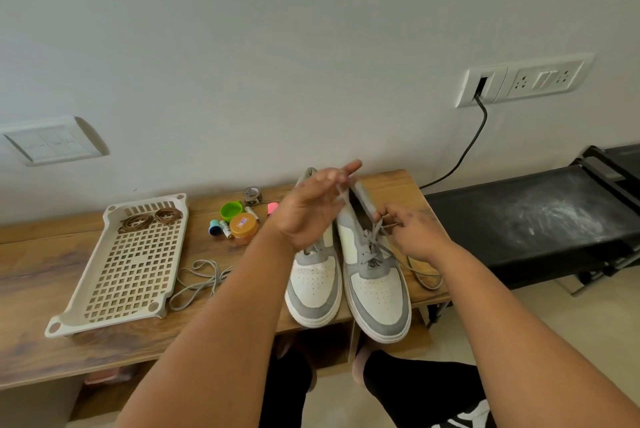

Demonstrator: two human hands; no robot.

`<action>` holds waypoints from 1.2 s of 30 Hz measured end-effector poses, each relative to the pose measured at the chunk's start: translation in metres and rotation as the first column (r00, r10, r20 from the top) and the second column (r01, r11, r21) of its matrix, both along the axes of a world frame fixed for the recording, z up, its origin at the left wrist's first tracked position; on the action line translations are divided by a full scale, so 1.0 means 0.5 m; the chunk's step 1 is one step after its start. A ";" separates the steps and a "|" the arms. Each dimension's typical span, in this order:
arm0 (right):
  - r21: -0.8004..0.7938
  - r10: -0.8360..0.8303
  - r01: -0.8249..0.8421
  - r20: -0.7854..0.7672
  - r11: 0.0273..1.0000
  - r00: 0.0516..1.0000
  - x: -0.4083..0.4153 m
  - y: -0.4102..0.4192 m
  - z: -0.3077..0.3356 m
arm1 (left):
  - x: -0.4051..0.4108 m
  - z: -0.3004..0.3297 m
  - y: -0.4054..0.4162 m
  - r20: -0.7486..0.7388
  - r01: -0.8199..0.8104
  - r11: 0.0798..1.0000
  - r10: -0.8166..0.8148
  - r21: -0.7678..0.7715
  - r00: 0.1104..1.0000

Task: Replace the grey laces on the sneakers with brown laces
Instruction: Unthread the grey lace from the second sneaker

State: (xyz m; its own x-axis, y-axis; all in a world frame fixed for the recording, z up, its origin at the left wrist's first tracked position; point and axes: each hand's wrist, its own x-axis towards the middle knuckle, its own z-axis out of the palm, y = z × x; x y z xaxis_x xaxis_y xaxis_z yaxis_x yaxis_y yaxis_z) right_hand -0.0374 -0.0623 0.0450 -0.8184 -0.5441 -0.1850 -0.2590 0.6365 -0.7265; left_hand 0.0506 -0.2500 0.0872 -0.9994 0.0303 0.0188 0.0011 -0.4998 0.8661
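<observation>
Grey-and-white sneakers stand side by side at the centre of the frame, toes over the near edge of the wooden tabletop point(41, 271). On the left sneaker point(313, 285) no lace shows; the right sneaker point(375, 292) carries a partly loosened grey lace point(372, 244), one end of which trails in a loop on the wood at the shoe's right.

Raised above the left sneaker's collar, the left hand point(311, 209) has its fingers spread and mostly straight, with a strand of the grey lace running up to the fingertips; the blur hides whether the strand is pinched or only draped there. Just right of it, the right hand point(415, 230) pinches the same lace near the upper eyelets of the right sneaker.

A loose grey lace point(197, 284) lies coiled on the wood left of the shoes, just beside a cream perforated tray point(131, 268) at the left of the frame. Two bundles of brown laces point(150, 219) rest at the tray's far end.

Between tray and shoes, toward the wall, sits a small cluster: a green cap point(231, 211), an orange-lidded jar point(244, 225), a small dark-patterned roll point(251, 195), a pink object point(272, 208) and a couple of small tubes. At the right of the frame stands a black bench point(533, 219), and a black cable point(467, 147) runs up to a wall socket panel point(523, 79).
</observation>
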 end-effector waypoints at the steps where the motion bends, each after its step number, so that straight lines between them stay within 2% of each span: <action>1: 0.009 0.005 -0.005 -0.006 1.000 1.000 0.001 -0.001 0.000 | 0.013 0.012 -0.018 -0.064 0.099 0.991 -0.094 0.088 0.994; 4: 0.029 0.015 -0.015 -0.018 0.999 1.000 0.003 -0.002 0.005 | 0.039 0.018 -0.045 -0.160 0.247 0.954 -0.220 0.171 0.962; 6: 0.035 0.010 -0.010 -0.012 0.999 1.000 0.005 -0.003 0.008 | 0.045 0.017 -0.047 -0.047 0.221 0.943 -0.216 0.251 0.975; 7: 0.033 0.008 -0.008 -0.010 0.999 1.000 0.005 -0.002 0.007 | 0.040 0.020 -0.044 0.076 0.143 0.976 -0.157 0.165 0.985; 8: 0.030 0.006 -0.006 -0.007 1.000 1.000 0.005 -0.002 0.006 | 0.032 0.018 -0.038 0.199 0.041 0.995 -0.022 -0.088 0.980; 9: 0.023 0.004 -0.004 -0.002 1.000 1.000 0.007 -0.001 0.006 | 0.024 0.011 -0.029 0.228 -0.044 0.879 0.171 -0.475 0.958; 10: 0.018 0.003 -0.003 0.001 1.000 1.000 0.008 -0.001 0.006 | 0.017 -0.002 -0.019 0.145 -0.086 0.577 0.342 -0.812 0.928; 11: 0.015 0.002 -0.002 -0.002 1.000 1.000 0.008 -0.001 0.007 | 0.010 -0.021 -0.008 -0.023 -0.115 0.214 0.390 -0.970 0.921; 12: 0.017 0.006 -0.006 -0.013 1.000 1.000 0.008 -0.001 0.008 | 0.003 -0.036 0.003 -0.145 -0.138 -0.045 0.334 -0.989 0.931; 13: 0.025 0.012 -0.012 -0.027 1.000 1.000 0.008 -0.002 0.010 | -0.003 -0.051 0.012 -0.172 -0.134 -0.155 0.270 -0.979 0.947; 14: 0.035 0.017 -0.016 -0.039 0.999 0.999 0.008 -0.002 0.012 | -0.009 -0.062 0.020 -0.155 -0.116 -0.177 0.228 -0.977 0.961; 18: 0.051 0.031 -0.029 -0.051 0.998 0.998 0.004 0.000 0.009 | -0.031 -0.086 0.049 -0.113 -0.081 -0.179 0.177 -0.980 0.978; 21: 0.062 0.043 -0.039 -0.062 0.997 0.997 0.003 0.001 0.008 | -0.035 -0.100 0.054 -0.114 -0.102 -0.067 0.203 -0.992 0.973; 22: 0.050 0.044 -0.041 -0.052 0.998 0.998 0.003 0.002 0.009 | -0.035 -0.095 0.055 -0.123 -0.137 0.047 0.232 -0.989 0.965; 23: 0.026 0.042 -0.041 -0.029 0.999 0.999 0.002 0.001 0.009 | -0.033 -0.081 0.054 -0.120 -0.192 0.242 0.285 -0.951 0.951; 24: 0.003 0.038 -0.038 -0.006 0.999 0.999 0.002 0.001 0.008 | -0.027 -0.060 0.050 -0.076 -0.244 0.498 0.334 -0.832 0.940; 25: -0.006 0.038 -0.038 0.007 0.999 0.999 0.002 0.001 0.007 | -0.018 -0.036 0.044 0.005 -0.252 0.740 0.326 -0.624 0.945; 26: 0.003 0.045 -0.045 0.006 0.999 0.999 0.002 0.001 0.006 | -0.009 -0.015 0.031 0.058 -0.227 0.886 0.273 -0.404 0.960; 27: 0.020 0.058 -0.058 -0.006 0.998 0.998 0.002 0.003 0.006 | 0.003 0.003 0.013 0.076 -0.171 0.950 0.197 -0.262 0.978; 28: 0.037 0.075 -0.074 -0.024 0.997 0.997 0.003 0.004 0.008 | 0.015 0.019 -0.003 0.089 -0.085 0.971 0.107 -0.222 0.990; 29: 0.055 0.093 -0.090 -0.043 0.994 0.995 0.005 0.004 0.012 | 0.028 0.030 -0.013 0.125 0.023 0.968 0.009 -0.249 0.992; 30: 0.076 0.108 -0.104 -0.061 0.992 0.992 0.008 0.002 0.016 | 0.037 0.030 -0.019 0.187 0.136 0.932 -0.075 -0.336 0.979; 31: 0.096 0.114 -0.107 -0.068 0.990 0.991 0.013 -0.002 0.021 | 0.045 0.025 -0.020 0.261 0.238 0.848 -0.124 -0.473 0.957; 32: 0.116 0.106 -0.097 -0.075 0.989 0.992 0.020 -0.007 0.023 | 0.049 0.016 -0.015 0.328 0.302 0.731 -0.113 -0.612 0.938; 34: 0.147 0.067 -0.046 -0.139 0.988 0.988 0.034 -0.021 0.016 | 0.045 -0.016 -0.002 0.372 0.298 0.520 0.041 -0.800 0.927; 36: 0.145 0.033 -0.001 -0.220 0.989 0.975 0.045 -0.033 0.005 | 0.032 -0.045 0.014 0.308 0.192 0.441 0.208 -0.877 0.928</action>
State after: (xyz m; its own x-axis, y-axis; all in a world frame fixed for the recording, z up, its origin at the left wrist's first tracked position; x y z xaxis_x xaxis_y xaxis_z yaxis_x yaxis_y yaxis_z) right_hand -0.0149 -0.0788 0.0475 -0.8385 -0.5394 -0.0768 -0.4150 0.7235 -0.5516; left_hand 0.0669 -0.2432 0.0648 -0.9280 -0.1782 -0.3271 -0.3703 0.5362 0.7585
